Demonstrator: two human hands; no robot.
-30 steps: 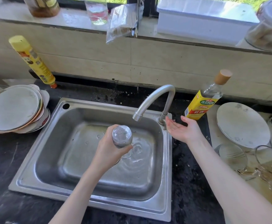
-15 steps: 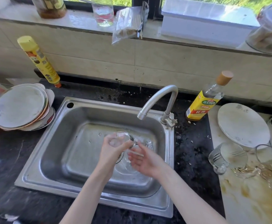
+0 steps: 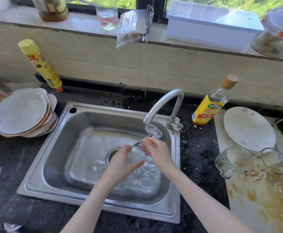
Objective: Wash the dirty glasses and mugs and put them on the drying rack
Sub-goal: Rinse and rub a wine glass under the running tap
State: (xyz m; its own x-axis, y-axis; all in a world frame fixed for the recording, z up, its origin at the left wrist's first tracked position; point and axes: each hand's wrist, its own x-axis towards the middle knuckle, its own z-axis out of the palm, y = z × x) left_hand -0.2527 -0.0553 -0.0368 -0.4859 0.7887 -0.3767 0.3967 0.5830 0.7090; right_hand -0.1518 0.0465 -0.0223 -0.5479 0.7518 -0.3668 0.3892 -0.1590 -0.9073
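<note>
A clear stemmed glass [image 3: 137, 154] lies tilted over the steel sink [image 3: 56, 142], its round foot up under the faucet spout [image 3: 155, 108]. My left hand [image 3: 120, 163] grips the glass's bowl from the left. My right hand [image 3: 157, 151] pinches the glass near the stem, just below the foot. Water pools and ripples in the sink basin below. Several dirty glasses and a glass mug [image 3: 228, 161] lie on the stained white board [image 3: 263, 204] at the right.
A stack of plates [image 3: 21, 113] sits left of the sink, a white plate [image 3: 248, 128] to its right. A yellow spray can [image 3: 39, 64] and a yellow-labelled bottle [image 3: 211, 103] stand by the wall. Jars, a bag and a white box line the windowsill.
My right hand left the faucet handle and came to the glass. The glass went from upright in my left hand to tilted, foot up under the spout, held by both hands.
</note>
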